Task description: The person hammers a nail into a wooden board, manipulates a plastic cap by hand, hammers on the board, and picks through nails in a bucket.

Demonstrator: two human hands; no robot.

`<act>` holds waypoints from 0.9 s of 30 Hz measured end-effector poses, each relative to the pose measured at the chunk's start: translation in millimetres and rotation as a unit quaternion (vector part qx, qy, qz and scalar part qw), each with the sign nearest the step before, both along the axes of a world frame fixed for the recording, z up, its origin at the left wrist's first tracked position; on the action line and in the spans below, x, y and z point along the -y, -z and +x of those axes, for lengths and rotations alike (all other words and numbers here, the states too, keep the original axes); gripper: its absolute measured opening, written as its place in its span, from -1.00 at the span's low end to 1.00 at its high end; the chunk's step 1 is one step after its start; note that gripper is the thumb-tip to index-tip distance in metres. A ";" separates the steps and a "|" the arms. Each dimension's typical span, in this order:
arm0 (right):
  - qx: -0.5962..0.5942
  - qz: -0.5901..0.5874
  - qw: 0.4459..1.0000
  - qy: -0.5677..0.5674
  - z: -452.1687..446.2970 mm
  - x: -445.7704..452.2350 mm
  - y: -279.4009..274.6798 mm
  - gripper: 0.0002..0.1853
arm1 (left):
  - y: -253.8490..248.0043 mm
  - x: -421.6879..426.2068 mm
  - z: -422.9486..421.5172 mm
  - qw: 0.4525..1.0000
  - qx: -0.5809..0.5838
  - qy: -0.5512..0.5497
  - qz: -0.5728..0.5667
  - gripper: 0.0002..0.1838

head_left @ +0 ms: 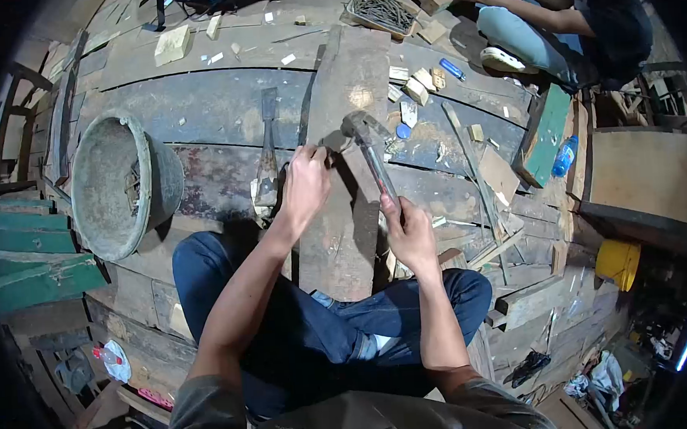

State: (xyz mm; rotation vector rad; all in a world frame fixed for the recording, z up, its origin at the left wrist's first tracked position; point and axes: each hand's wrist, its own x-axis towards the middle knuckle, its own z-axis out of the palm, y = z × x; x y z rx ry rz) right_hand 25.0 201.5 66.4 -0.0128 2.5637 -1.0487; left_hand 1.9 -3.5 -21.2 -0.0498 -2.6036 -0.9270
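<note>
My right hand (pixel 412 234) is wrapped round the handle of a claw hammer (pixel 374 160). The hammer's head hangs just right of my left hand (pixel 307 179), above a wide wooden plank (pixel 328 254) lying lengthwise in front of me. My left hand is closed in a pinch over the plank; whatever its fingertips hold is too small and hidden to name. Left of that hand lies a broad chisel (pixel 267 152), its flat blade pointing away from me.
A grey bucket (pixel 146 186) stands on the left. Behind the plank sits a tray of nails (pixel 379 12). Wood offcuts (pixel 416 91) and a blue lighter (pixel 452 69) lie to the right, near a green wooden block (pixel 545 135). Another person (pixel 551 29) sits at the back right.
</note>
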 end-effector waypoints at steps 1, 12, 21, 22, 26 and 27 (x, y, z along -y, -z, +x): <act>-0.018 -0.021 1.000 0.001 1.8 -0.1 -0.5 -0.52 | 1.0 0.3 0.5 1.000 0.000 -0.005 -0.003 -0.90; 0.028 -0.013 0.999 0.013 0.9 2.1 7.3 -0.52 | -2.5 -1.7 -0.7 0.998 0.007 -0.045 0.042 -0.89; -0.031 -0.035 0.999 -0.003 4.8 4.3 1.7 -0.52 | -4.0 1.2 -1.2 0.998 0.019 -0.032 0.046 -0.94; -0.026 -0.026 0.999 -0.005 4.6 4.0 4.1 -0.51 | -4.2 0.4 -0.9 0.998 0.029 -0.037 0.048 -0.92; 0.013 0.003 1.000 0.008 2.5 3.7 11.3 -0.49 | -7.0 0.0 -0.6 0.997 0.040 -0.037 0.058 -0.83; 0.021 0.010 1.000 0.010 2.0 4.5 13.4 -0.47 | -7.7 -0.4 -0.7 0.997 0.038 -0.038 0.061 -0.83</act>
